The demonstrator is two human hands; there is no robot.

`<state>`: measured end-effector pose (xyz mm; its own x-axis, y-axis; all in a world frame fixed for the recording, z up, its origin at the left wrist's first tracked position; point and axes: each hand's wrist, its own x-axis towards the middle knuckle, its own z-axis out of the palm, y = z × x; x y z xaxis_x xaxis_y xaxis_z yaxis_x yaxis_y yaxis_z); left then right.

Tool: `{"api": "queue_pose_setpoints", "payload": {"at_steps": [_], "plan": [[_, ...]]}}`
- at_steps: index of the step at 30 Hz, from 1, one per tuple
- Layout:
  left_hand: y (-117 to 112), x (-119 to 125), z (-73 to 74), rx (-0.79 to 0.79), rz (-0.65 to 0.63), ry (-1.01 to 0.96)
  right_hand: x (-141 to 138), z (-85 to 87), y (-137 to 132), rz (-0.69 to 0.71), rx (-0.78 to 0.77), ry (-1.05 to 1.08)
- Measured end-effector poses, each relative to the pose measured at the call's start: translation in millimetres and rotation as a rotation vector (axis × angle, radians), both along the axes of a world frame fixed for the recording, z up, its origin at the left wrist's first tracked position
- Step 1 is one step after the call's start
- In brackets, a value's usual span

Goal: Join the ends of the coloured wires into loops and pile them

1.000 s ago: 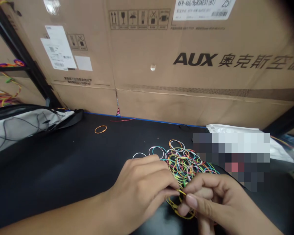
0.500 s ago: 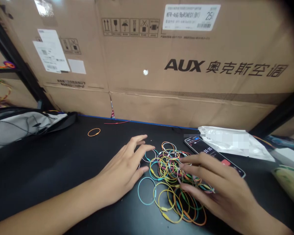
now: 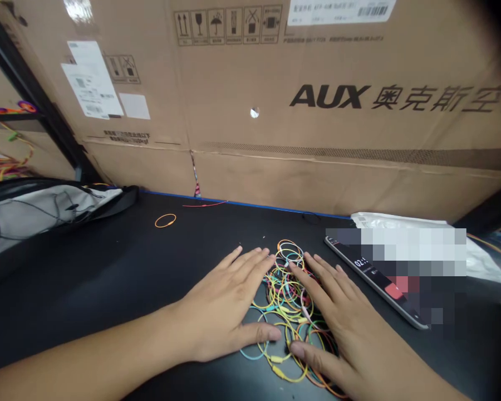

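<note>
Palms down, your left hand and right hand rest flat on the black table, fingers spread and holding nothing, touching either side of a tangled heap of colored wire loops. Just beyond your right hand lies a phone; a lone orange loop sits farther off.

A tangled heap of thin multicoloured wire loops lies flat between the left fingers and right fingers, touching both.
</note>
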<state>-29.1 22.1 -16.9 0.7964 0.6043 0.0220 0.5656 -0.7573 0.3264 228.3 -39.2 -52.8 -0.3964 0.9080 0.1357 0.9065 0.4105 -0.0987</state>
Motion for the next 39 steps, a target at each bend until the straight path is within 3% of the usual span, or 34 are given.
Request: {"api": "queue_pose_setpoints", "payload": {"at_steps": [4, 7, 9, 11, 15, 18, 21, 32, 34, 39], "plan": [[-3.2, 3.5, -0.3, 0.005, -0.023, 0.014, -5.7, -6.6, 2.0, 0.04, 0.065, 0.074], [8.2, -6.4, 5.7, 0.059, 0.018, 0.021, -0.6, -6.4, -0.2, -0.02, 0.093, 0.205], [25.6, -23.7, 13.1, 0.129, 0.151, 0.041, 6.0, -2.8, -2.2, -0.071, 0.093, 0.238], [47.9, -47.9, 19.9, 0.176, 0.391, 0.096, 12.4, 1.3, -3.4, -0.072, 0.084, 0.218], [85.9, -90.9, 19.2, 0.095, 0.601, 0.166, 18.1, 2.7, -3.1, -0.003, 0.109, 0.155], [95.3, -99.2, 8.7, 0.002, 0.567, 0.196, 18.1, -1.2, -3.3, 0.006, 0.111, 0.127], [90.5, -90.7, 2.3, -0.05, 0.475, 0.174, 17.7, -3.3, -4.9, -0.003, 0.074, 0.144], [25.0, -38.2, 14.5, -0.065, 0.001, 0.011, 7.9, -3.1, -8.2, 0.074, 0.055, 0.261], [23.4, -39.6, 19.6, -0.026, -0.015, -0.025, 9.6, -2.8, -8.4, 0.069, 0.033, 0.268], [42.6, -57.6, 22.2, -0.035, 0.152, 0.041, 16.5, -4.0, -4.9, 0.036, 0.028, 0.232]]}}
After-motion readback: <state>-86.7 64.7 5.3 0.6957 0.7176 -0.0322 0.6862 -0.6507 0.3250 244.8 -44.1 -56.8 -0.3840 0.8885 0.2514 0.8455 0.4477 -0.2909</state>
